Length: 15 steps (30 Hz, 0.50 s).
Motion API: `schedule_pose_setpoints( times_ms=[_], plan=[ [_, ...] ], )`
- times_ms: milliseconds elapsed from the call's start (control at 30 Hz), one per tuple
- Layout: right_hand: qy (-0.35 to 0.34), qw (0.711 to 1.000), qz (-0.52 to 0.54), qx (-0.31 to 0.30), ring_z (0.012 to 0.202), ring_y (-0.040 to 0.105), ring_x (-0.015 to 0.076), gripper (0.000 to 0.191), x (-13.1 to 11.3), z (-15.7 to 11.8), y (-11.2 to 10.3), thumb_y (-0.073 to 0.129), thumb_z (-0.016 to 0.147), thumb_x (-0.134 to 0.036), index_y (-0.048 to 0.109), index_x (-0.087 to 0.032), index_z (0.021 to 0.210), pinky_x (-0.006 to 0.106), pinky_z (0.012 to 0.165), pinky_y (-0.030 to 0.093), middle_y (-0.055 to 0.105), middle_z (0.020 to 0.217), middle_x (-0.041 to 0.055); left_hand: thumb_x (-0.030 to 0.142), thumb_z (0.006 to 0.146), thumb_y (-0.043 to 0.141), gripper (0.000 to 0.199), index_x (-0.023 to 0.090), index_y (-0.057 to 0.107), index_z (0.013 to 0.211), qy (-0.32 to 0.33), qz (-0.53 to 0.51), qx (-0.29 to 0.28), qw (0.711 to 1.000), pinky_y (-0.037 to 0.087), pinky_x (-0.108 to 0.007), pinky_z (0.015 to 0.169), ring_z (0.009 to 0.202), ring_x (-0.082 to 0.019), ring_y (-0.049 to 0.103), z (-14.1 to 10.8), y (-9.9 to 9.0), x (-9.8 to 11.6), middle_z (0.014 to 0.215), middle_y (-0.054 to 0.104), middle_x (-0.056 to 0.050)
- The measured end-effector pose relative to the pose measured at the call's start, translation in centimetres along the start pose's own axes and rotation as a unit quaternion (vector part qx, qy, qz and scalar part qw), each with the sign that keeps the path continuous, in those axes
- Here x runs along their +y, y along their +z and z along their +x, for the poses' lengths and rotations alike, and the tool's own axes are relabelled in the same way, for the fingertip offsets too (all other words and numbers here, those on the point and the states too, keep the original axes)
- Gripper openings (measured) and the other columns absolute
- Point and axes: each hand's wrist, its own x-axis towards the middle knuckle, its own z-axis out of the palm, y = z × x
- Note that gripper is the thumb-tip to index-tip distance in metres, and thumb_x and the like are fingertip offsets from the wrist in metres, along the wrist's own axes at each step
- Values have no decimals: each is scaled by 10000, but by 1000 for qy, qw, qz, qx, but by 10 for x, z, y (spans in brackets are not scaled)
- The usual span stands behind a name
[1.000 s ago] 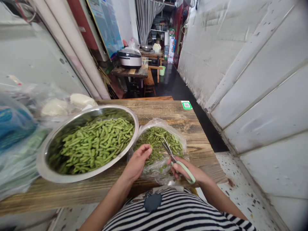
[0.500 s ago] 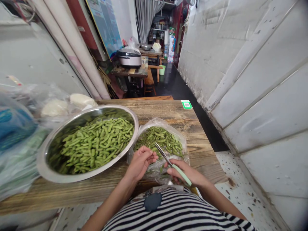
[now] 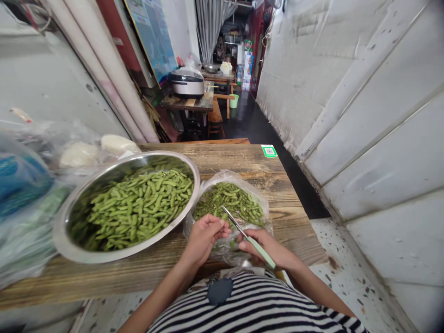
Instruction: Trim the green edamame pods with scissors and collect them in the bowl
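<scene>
My right hand (image 3: 258, 247) grips green-handled scissors (image 3: 261, 252), whose metal blades point up and left over a clear plastic bag (image 3: 265, 208). Close to the blade tips, my left hand (image 3: 210, 231) is pinched around a green pod (image 3: 224, 216), mostly hidden by the fingers. Green pods (image 3: 236, 196) and small trimmings lie in the spread bag. To the left stands a large steel bowl (image 3: 64, 231) holding many green pods (image 3: 142, 203).
Plastic bags with pale items (image 3: 79, 155) and a blue bag (image 3: 21, 178) crowd the left side of the wooden table (image 3: 291, 203). A green QR card (image 3: 269, 151) lies at its far edge. Beyond, a cooker (image 3: 187, 83) stands on another table.
My left hand has shifted slightly right and down, its fingers now nearer the blades. The scissors have moved slightly left. The bowl and bag have stayed in place.
</scene>
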Motion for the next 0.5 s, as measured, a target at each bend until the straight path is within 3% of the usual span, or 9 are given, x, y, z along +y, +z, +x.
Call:
schedule_pose_setpoints(
  times_ms=[100, 167, 200, 233, 267, 333, 400, 433, 500],
  plan=[
    [22, 999, 28, 4, 337, 317, 49, 403, 2, 3, 1, 621, 759, -563, 522, -179, 825, 155, 311, 264, 348, 448, -106, 321, 595, 772, 296, 136, 560, 686, 22, 26, 7, 999, 505, -245, 561, 561, -121, 620, -4, -3, 5, 665, 671, -34],
    [20, 999, 31, 25, 340, 329, 48, 403, 5, 6, -1, 634, 750, -556, 526, -178, 839, 152, 315, 277, 362, 456, -106, 342, 651, 726, 269, 151, 555, 734, 111, 74, 71, 989, 516, -277, 577, 575, -139, 626, -10, -10, 19, 679, 662, -27],
    [16, 999, 25, 38, 349, 342, 48, 405, 7, 7, -3, 639, 748, -550, 534, -175, 861, 151, 324, 287, 377, 471, -102, 346, 689, 695, 248, 161, 560, 783, 181, 112, 131, 968, 527, -303, 615, 611, -153, 637, -13, -16, 30, 711, 664, -27],
    [11, 999, 13, 49, 362, 354, 48, 410, 9, 8, -5, 641, 750, -544, 542, -172, 891, 151, 335, 296, 391, 491, -97, 343, 720, 669, 234, 172, 567, 843, 261, 164, 198, 930, 534, -336, 682, 682, -171, 651, -15, -22, 42, 770, 671, -34],
    [9, 998, -4, 54, 373, 363, 50, 417, 11, 9, -8, 635, 757, -543, 548, -169, 920, 153, 344, 305, 402, 511, -90, 336, 744, 649, 246, 181, 578, 922, 339, 226, 269, 873, 522, -377, 784, 803, -196, 657, -18, -29, 55, 868, 675, -50],
    [6, 998, -37, 55, 397, 372, 52, 431, 14, 9, -12, 609, 780, -544, 552, -163, 975, 158, 359, 311, 423, 560, -74, 318, 727, 671, 321, 178, 611, 1010, 446, 377, 341, 737, 371, -460, 1021, 1181, -281, 508, -20, -40, 75, 1180, 598, -114],
    [-7, 997, -61, 52, 440, 391, 56, 441, 17, 9, -15, 583, 804, -538, 548, -162, 1031, 161, 385, 321, 464, 634, -49, 305, 712, 688, 408, 161, 620, 1088, 485, 485, 343, 642, 215, -492, 1105, 1344, -332, 296, -17, -46, 80, 1371, 453, -148],
    [-16, 996, -68, 49, 467, 403, 59, 441, 17, 9, -15, 573, 815, -534, 544, -164, 1052, 162, 404, 331, 480, 671, -37, 291, 734, 666, 400, 161, 619, 1109, 483, 523, 309, 630, 221, -483, 1099, 1332, -329, 317, -14, -45, 74, 1366, 460, -154],
    [-29, 996, -71, 40, 505, 417, 67, 435, 19, 9, -14, 551, 833, -532, 535, -172, 1077, 167, 437, 353, 487, 702, -27, 257, 814, 563, 282, 183, 638, 1076, 444, 581, 185, 657, 359, -412, 1002, 1127, -272, 534, -4, -39, 51, 1160, 619, -142]
  ],
)
